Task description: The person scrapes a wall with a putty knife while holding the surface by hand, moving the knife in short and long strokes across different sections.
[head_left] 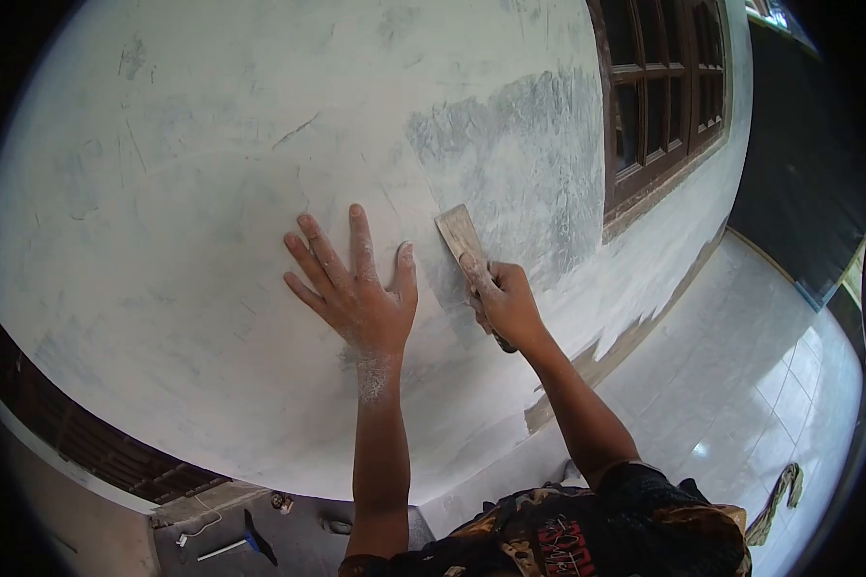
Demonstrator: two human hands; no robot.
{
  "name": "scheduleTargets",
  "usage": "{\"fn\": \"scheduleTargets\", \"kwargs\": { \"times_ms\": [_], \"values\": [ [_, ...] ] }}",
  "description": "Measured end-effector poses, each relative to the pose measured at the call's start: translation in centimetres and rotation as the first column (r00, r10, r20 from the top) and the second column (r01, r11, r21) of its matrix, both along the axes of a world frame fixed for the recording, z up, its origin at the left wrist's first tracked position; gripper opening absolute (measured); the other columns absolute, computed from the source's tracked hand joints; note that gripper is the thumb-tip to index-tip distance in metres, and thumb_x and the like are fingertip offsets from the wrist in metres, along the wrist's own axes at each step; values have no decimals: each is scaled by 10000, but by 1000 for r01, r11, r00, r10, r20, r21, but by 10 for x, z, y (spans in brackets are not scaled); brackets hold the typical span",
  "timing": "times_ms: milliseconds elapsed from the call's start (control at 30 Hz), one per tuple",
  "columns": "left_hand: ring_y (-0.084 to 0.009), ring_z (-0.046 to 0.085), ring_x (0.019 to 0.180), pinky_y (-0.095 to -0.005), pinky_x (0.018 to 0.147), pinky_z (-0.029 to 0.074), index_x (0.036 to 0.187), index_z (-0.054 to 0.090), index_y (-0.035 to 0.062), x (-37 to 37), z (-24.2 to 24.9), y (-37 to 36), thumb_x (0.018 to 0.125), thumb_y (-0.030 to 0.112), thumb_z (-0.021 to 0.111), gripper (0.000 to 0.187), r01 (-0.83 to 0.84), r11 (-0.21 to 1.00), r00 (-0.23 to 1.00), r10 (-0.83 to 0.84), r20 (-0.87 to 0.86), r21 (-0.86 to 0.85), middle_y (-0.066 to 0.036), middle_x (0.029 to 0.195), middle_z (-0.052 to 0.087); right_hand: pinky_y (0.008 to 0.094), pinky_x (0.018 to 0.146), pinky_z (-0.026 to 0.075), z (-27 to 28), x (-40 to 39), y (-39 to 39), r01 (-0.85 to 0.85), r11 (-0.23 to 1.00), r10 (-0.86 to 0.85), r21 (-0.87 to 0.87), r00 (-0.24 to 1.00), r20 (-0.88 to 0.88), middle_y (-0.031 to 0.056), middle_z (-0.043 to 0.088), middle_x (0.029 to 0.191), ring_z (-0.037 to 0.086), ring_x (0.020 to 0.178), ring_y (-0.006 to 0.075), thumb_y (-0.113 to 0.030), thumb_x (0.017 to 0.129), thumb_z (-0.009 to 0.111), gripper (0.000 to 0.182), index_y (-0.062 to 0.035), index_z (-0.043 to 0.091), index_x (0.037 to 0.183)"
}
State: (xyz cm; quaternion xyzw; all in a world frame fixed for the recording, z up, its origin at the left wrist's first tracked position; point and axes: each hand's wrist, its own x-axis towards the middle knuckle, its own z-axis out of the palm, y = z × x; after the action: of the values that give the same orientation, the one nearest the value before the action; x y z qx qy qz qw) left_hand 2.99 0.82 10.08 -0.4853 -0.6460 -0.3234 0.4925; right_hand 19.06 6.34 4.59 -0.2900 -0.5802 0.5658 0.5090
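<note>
My left hand lies flat against the wall, fingers spread, with white dust on the fingers and wrist. In my right hand is a putty knife, its flat blade touching the wall and its dark handle end showing below my fist. Right of the blade is a grey, rough patch on the wall. Around my left hand the surface is whiter and smoother, with thin scratches and grey smudges.
A brown wooden window with glass panes is set in the wall at the upper right. Shiny pale floor tiles lie below, with a rolled cloth on them. A broom-like tool is on the floor at lower left.
</note>
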Motion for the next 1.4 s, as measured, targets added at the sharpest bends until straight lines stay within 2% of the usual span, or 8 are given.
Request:
{"fn": "scheduleTargets", "kwargs": {
  "times_ms": [633, 833, 933, 1033, 1133, 1200, 1300, 1400],
  "values": [
    [-460, 110, 1498, -707, 1120, 131, 1509, 418, 251, 2, -1, 2, 845, 522, 677, 763, -16, 1000, 1000, 16, 20, 13, -240, 1623, 154, 248, 355, 325, -16, -6, 9, 79, 983, -95, 168, 991, 91, -12, 444, 522, 423, 398, 70, -452, 974, 615, 526, -48, 507, 654],
    [-463, 87, 1498, -717, 1110, 151, 1518, 401, 208, 4, 1, 2, 869, 506, 658, 758, -16, 1000, 1000, 16, 4, 11, -236, 1621, 139, 245, 365, 328, -15, 1, -10, 53, 998, -47, -31, 984, 172, -22, 443, 535, 424, 413, 65, -456, 975, 610, 514, -53, 520, 670],
    [-465, 100, 1496, -721, 1107, 148, 1512, 411, 226, 5, 0, 1, 860, 504, 669, 754, -9, 1000, 1000, 9, 15, 16, -238, 1621, 147, 245, 362, 323, -5, -6, 6, 84, 979, -103, 185, 990, 93, -26, 430, 530, 413, 406, 63, -463, 976, 606, 516, -55, 522, 673],
    [-464, 107, 1497, -720, 1109, 138, 1503, 427, 242, 4, 0, 2, 851, 506, 678, 746, 6, 1000, 1000, -7, 27, 22, -239, 1623, 152, 247, 362, 324, -7, -4, -6, 47, 996, -54, 80, 995, 88, -24, 427, 529, 412, 403, 65, -453, 978, 608, 514, -50, 517, 672],
    [-462, 105, 1498, -717, 1113, 128, 1500, 432, 241, 2, 0, 1, 854, 514, 671, 741, 15, 1000, 999, -16, 28, 22, -239, 1622, 155, 382, 475, 352, -6, -1, -15, 60, 991, -41, -120, 988, 152, 108, 449, 517, 396, 501, 151, -380, 974, 598, 558, 74, 546, 653],
    [-461, 104, 1498, -717, 1114, 122, 1500, 434, 241, 4, -2, 1, 857, 518, 666, 738, 23, 1000, 999, -23, 35, 17, -239, 1622, 156, 246, 359, 315, -4, -8, 0, 78, 990, -91, 120, 990, 110, -17, 432, 529, 409, 401, 66, -432, 990, 595, 511, -43, 509, 670],
    [-461, 101, 1499, -716, 1115, 119, 1503, 430, 239, 2, 0, 1, 861, 521, 659, 738, 2, 1000, 1000, -2, 24, 12, -240, 1622, 156, 248, 357, 312, -3, -12, 5, 98, 976, -112, 193, 991, 66, -16, 434, 528, 408, 399, 66, -427, 990, 595, 511, -43, 512, 664],
    [-468, 85, 1497, -725, 1103, 158, 1526, 384, 212, 2, 0, -1, 861, 504, 668, 779, -5, 1000, 1000, 5, 4, 2, -236, 1625, 129, 247, 356, 311, -17, -4, -15, 65, 997, -68, 33, 992, 103, -16, 436, 527, 407, 398, 67, -425, 985, 603, 507, -45, 515, 662]
  ]
}}
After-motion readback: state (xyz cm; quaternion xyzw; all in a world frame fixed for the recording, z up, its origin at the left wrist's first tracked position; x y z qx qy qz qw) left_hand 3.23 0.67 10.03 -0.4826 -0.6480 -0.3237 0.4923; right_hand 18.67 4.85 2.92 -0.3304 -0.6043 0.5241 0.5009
